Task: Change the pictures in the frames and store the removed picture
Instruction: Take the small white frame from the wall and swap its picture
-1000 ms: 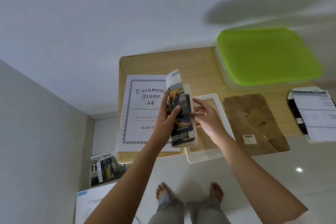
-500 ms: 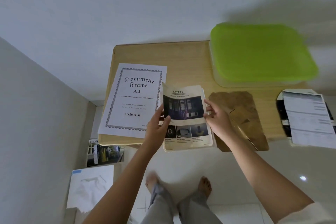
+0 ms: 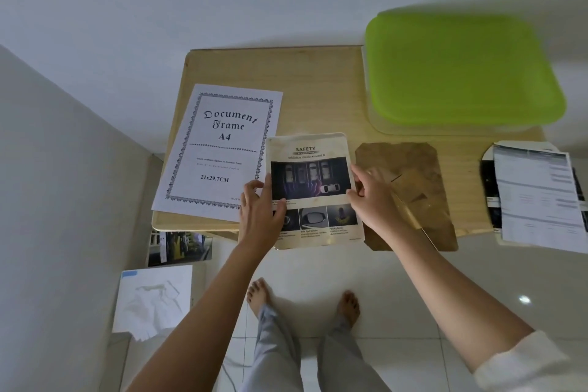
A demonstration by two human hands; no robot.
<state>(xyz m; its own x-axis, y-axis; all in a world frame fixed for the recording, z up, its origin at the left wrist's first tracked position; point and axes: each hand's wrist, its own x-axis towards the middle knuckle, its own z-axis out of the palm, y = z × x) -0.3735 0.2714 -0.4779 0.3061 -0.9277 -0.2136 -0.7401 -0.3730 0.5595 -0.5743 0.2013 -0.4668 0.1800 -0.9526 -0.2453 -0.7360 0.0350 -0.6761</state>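
Observation:
A glossy "SAFETY" car picture (image 3: 313, 181) lies flat at the wooden table's (image 3: 318, 89) front edge, covering the white frame beneath it. My left hand (image 3: 259, 210) holds its left edge, thumb on the page. My right hand (image 3: 370, 197) pinches its right edge. The removed "Document Frame A4" sheet (image 3: 219, 149) lies to the left on the table. The brown backing board (image 3: 410, 194) with its stand lies to the right, partly under my right wrist.
A clear box with a green lid (image 3: 458, 70) sits at the back right. Printed pages (image 3: 537, 194) overhang the table's right front edge. On a low surface at the left are a brochure (image 3: 178, 247) and a tissue box (image 3: 152, 299). My bare feet stand on white tiles.
The picture was held upright and bent in my left hand. It has been turned face up and laid flat over the frame, both hands now at its edges.

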